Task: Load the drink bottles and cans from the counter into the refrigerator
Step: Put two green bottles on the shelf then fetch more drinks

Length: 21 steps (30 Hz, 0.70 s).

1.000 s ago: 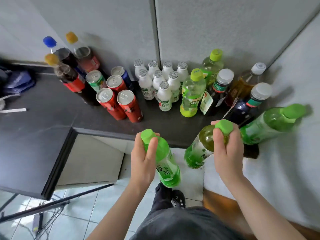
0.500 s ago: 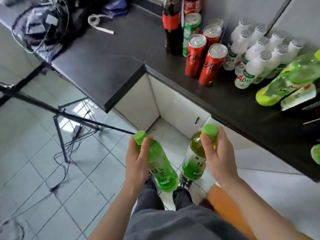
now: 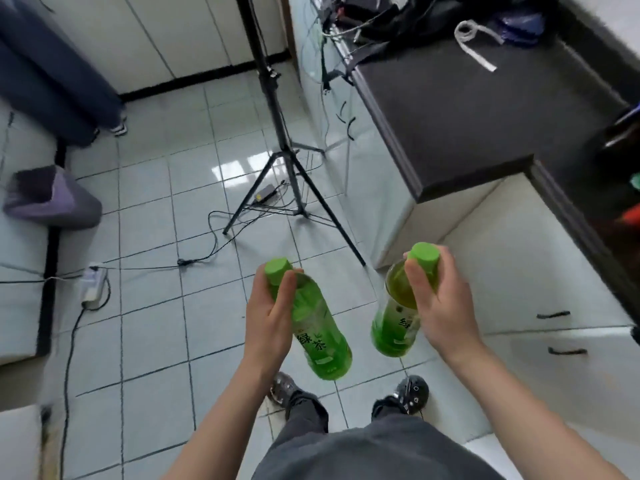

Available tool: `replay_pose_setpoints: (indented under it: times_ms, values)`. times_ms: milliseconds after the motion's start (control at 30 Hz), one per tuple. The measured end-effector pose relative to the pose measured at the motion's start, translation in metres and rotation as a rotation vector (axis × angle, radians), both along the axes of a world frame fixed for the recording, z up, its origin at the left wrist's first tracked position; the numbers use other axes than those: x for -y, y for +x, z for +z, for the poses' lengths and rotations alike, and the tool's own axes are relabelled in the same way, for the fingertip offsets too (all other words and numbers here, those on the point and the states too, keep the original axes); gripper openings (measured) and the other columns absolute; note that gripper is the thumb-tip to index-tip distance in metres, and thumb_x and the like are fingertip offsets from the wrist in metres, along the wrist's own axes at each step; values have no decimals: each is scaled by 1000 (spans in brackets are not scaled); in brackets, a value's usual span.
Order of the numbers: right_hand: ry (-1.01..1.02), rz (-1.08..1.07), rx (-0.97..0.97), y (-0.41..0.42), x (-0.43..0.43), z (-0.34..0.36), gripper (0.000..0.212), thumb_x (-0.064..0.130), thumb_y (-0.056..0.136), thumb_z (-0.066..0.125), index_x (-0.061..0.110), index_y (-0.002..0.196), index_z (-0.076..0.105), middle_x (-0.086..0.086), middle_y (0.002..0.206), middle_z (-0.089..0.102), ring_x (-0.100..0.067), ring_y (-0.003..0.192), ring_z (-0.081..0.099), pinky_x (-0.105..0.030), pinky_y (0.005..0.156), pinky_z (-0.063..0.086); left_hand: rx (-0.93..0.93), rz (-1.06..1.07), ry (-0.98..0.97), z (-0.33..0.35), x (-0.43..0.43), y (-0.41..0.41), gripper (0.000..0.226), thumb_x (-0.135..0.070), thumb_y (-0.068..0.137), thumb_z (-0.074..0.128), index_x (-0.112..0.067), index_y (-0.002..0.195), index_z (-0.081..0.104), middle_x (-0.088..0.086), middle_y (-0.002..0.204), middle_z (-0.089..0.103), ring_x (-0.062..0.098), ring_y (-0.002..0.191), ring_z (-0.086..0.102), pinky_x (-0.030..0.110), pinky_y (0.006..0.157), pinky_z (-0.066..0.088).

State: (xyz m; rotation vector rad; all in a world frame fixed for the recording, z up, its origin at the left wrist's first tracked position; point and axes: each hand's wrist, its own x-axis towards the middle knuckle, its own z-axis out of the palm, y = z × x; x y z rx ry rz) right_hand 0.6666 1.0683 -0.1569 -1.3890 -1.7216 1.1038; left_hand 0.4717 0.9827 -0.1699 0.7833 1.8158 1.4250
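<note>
I'm carrying a green tea bottle in each of my hands, one apiece. My left hand (image 3: 273, 317) is wrapped round the neck and shoulder of the left bottle (image 3: 318, 337), with the thumb lying across the front just under its green cap. My right hand (image 3: 440, 303) grips the right bottle (image 3: 398, 323) the same way, with the fingers curled in below the cap. The two bottles hang apart over the tiled floor (image 3: 156, 237), bases leaning in toward each other, just ahead of my shoes.

I think the neck grip makes sense. It leaves each bottle's body free to be stood on a shelf, and taking two at once halves the trips.

The dark surface (image 3: 467, 116) lies off to my right. A white strap (image 3: 474, 46) and a tangle of bags and wires sit at its far end, and a few blurred drinks show at the frame's right edge. The refrigerator is out of view, so I read this as the carry between pickup and loading. A tripod (image 3: 287, 161) stands ahead with cables (image 3: 207, 251) trailing round it, and I'd steer my feet wide of those
</note>
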Motion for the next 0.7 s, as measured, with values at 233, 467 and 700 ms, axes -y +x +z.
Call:
replay_pose_setpoints:
  times_ms: [233, 467, 700]
  values:
    - [5, 216, -23, -175, 26, -3, 61, 81, 75, 36, 24, 90, 51, -3, 81, 56, -22, 75, 52, -43, 72, 45, -18, 266, 1, -5, 79, -162, 23, -48, 85, 49, -28, 93, 57, 1, 94, 67, 21, 88, 62, 33, 78, 51]
    - [21, 409, -51, -310, 65, -1, 48, 69, 79, 42, 24, 92, 53, -2, 83, 55, -15, 74, 51, -27, 67, 42, 10, 473, -19, -10, 160, -266, 30, -64, 78, 51, -38, 90, 59, -7, 93, 68, 13, 90, 63, 23, 75, 50]
    - [61, 676, 0, -423, 100, 5, 33, 56, 84, 45, 24, 87, 51, 2, 77, 53, -19, 72, 51, -32, 64, 42, 88, 744, 40, -15, 218, -328, 24, -56, 82, 52, -36, 91, 59, -6, 95, 71, 14, 91, 66, 33, 84, 52]
